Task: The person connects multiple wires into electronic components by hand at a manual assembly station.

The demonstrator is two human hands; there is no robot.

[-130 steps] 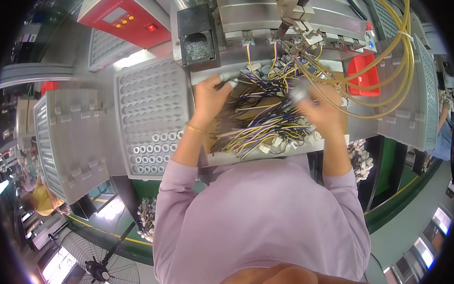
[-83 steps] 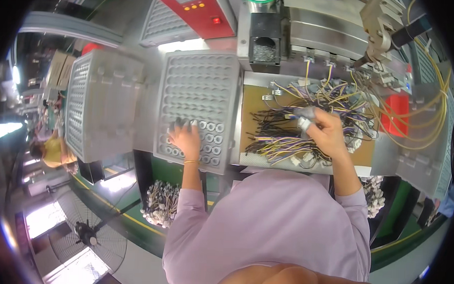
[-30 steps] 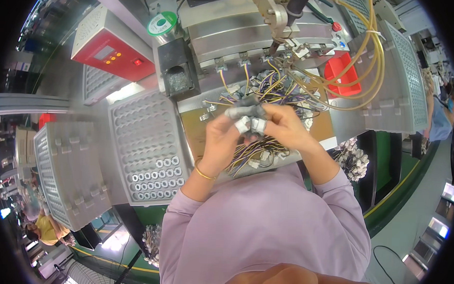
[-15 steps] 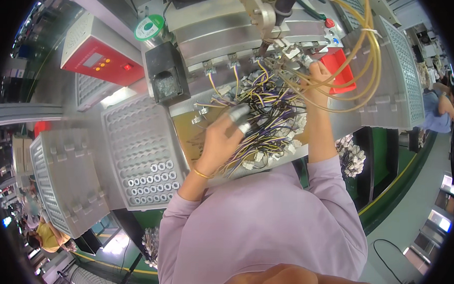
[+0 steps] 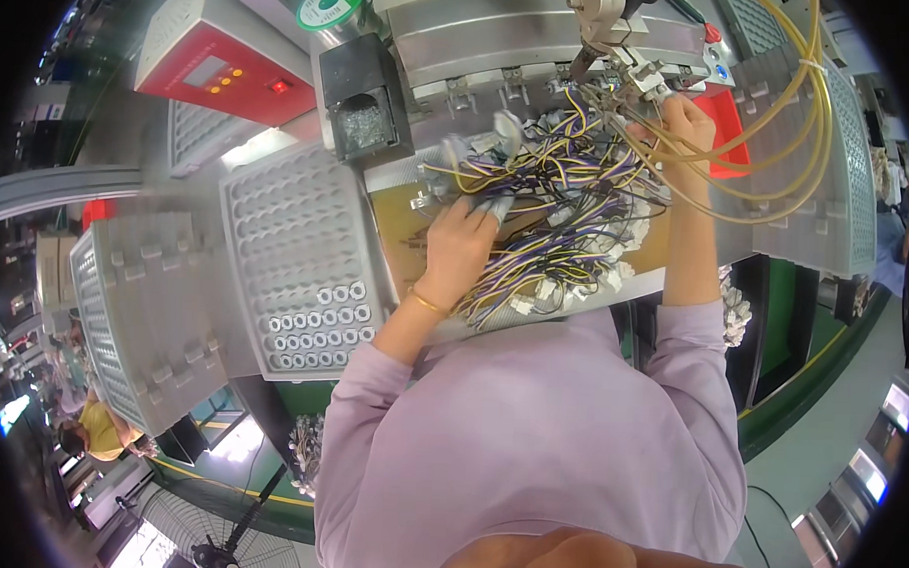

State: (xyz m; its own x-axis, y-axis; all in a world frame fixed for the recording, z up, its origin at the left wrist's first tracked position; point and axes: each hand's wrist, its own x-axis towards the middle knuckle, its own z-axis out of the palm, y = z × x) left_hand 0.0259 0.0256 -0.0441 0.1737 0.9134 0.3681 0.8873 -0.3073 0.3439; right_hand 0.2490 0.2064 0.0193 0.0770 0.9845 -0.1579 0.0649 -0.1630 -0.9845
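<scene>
Lying tangled on the desk (image 5: 402, 217), the wire harnesses (image 5: 567, 203) are pressed by the left hand (image 5: 461, 249), fingers loosely curled on them. A wire end is pinched by the right hand (image 5: 685, 127) near the machine (image 5: 543, 37). Light, limp wires are likely best gripped at their white connectors.

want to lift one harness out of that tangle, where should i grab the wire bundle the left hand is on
Probably by a white connector at the near edge of the wire bundle, coming from the person's side. The plugs are rigid and lie exposed there, while the middle is crossed loops that would drag neighbours. The left hand rests on the bundle's left part; the right hand is up at the machine.
</scene>
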